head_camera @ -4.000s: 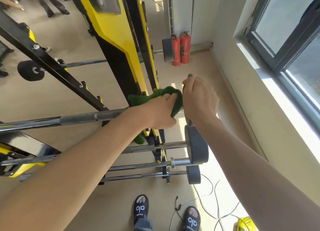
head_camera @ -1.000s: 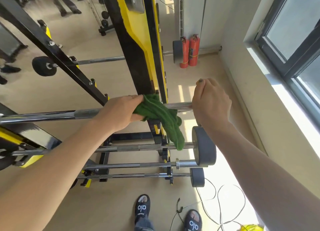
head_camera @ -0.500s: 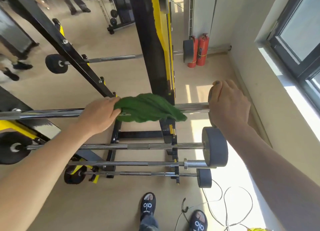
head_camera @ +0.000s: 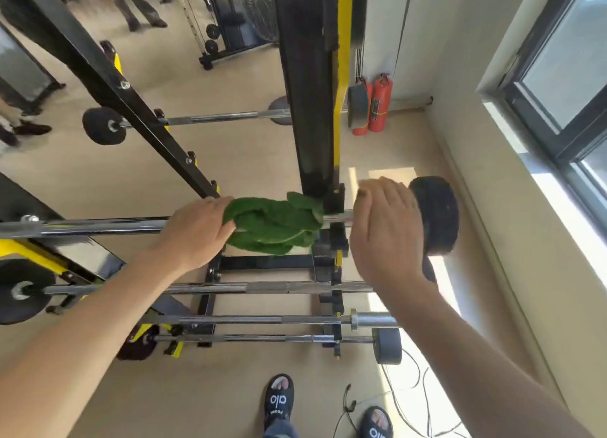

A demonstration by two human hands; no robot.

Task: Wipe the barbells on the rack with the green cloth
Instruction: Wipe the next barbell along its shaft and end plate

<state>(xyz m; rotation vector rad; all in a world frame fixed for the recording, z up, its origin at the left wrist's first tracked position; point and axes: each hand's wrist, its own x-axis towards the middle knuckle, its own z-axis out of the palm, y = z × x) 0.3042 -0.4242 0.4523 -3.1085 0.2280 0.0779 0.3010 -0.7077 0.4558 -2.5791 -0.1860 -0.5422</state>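
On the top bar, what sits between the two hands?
In the head view, the green cloth, held by the left hand, drapes over the top barbell. Next comes the black rack upright, then the right hand.

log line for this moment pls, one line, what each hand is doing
left hand grips green cloth on top barbell | right hand open beside end plate | lower barbells untouched

Scene brightly lit by daylight admitted through the window (head_camera: 558,86) at right. Hard sunlit patches are cast on the floor (head_camera: 381,175), overexposed near the cables (head_camera: 410,391). Motion blur is noted on the right hand (head_camera: 384,227) and weight plate (head_camera: 435,214). Straight lines are bowed towards the frame edges by wide-angle distortion.
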